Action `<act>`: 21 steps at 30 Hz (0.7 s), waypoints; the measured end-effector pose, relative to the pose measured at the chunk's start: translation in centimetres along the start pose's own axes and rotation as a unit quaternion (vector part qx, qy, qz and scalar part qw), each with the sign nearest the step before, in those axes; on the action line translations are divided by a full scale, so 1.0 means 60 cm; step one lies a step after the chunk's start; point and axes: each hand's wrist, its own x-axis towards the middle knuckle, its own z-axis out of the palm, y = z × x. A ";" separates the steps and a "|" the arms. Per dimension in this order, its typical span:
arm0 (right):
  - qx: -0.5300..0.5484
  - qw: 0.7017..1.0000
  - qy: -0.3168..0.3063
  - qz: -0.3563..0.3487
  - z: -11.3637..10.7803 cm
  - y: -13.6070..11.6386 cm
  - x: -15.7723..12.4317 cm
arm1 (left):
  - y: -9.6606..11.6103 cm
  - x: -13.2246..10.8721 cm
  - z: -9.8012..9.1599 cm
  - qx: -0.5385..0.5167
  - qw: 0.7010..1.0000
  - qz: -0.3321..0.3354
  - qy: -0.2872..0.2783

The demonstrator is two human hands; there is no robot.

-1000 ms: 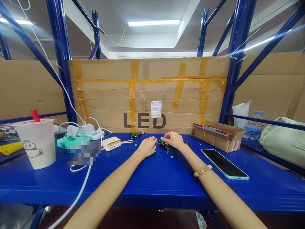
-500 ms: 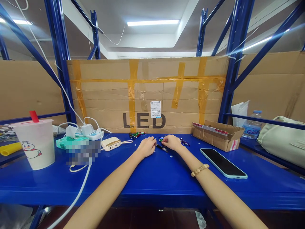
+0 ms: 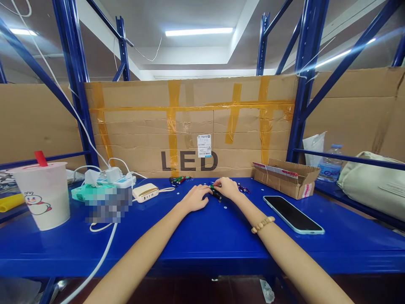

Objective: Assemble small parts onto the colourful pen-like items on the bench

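Observation:
Both of my hands rest far out on the blue shelf top (image 3: 202, 240). My left hand (image 3: 195, 197) is curled, its fingertips touching a small dark pen-like stick (image 3: 216, 194) that lies between the hands. My right hand (image 3: 228, 188) is closed in a pinch on the other end of that stick, next to a green one. A bead bracelet (image 3: 262, 224) sits on my right wrist. More small coloured sticks (image 3: 179, 180) lie in a heap behind the left hand, and a few (image 3: 243, 188) lie right of the right hand.
A phone (image 3: 292, 214) lies face up at right, before an open cardboard box (image 3: 284, 177). A cup with a red straw (image 3: 42, 195), a power strip with chargers (image 3: 115, 179), a cream power bank (image 3: 145, 192) and white cables stand left. A taped LED cardboard wall (image 3: 190, 126) closes the back.
My left hand has slid right until its fingertips meet the dark stick. My right hand has shifted slightly and keeps its pinch there. The view has drifted a little.

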 end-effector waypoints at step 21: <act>-0.065 0.996 -0.017 -0.050 0.002 -0.003 0.001 | 0.002 0.001 -0.001 -0.009 0.999 -0.040 0.006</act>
